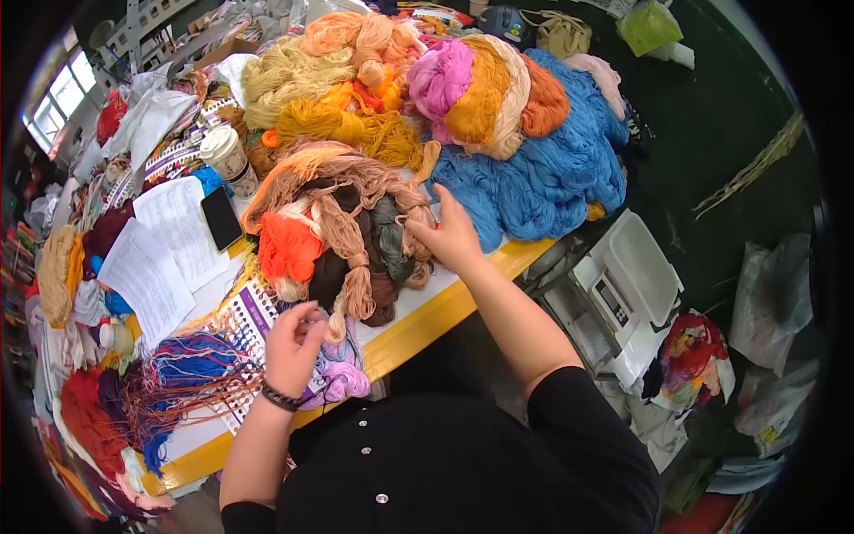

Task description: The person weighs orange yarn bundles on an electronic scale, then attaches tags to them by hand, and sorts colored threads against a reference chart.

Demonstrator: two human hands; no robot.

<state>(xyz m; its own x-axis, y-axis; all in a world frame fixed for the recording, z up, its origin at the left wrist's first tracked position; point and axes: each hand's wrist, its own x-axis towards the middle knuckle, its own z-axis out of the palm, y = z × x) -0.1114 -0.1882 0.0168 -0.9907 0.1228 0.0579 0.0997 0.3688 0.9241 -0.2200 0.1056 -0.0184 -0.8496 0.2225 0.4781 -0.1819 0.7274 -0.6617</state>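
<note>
My left hand (292, 345), with a dark bracelet at the wrist, pinches the tip of a tan yarn skein (342, 289) near the table's front edge, over a yarn colour chart (252, 313). My right hand (449, 237) rests with fingers closed on the twisted brown and peach skeins (356, 191) in the middle of the table. Next to them lie an orange-red skein (286, 246) and dark brown ones. A lilac skein (342, 378) lies below my left hand.
Big heaps of blue (551, 169), yellow, pink and orange yarn fill the table's back. A paper cup (227, 156), black phone (221, 217) and papers (151, 271) lie left. Loose red and blue threads (178, 383) hang at the front left. A white scale (623, 285) stands on the floor right.
</note>
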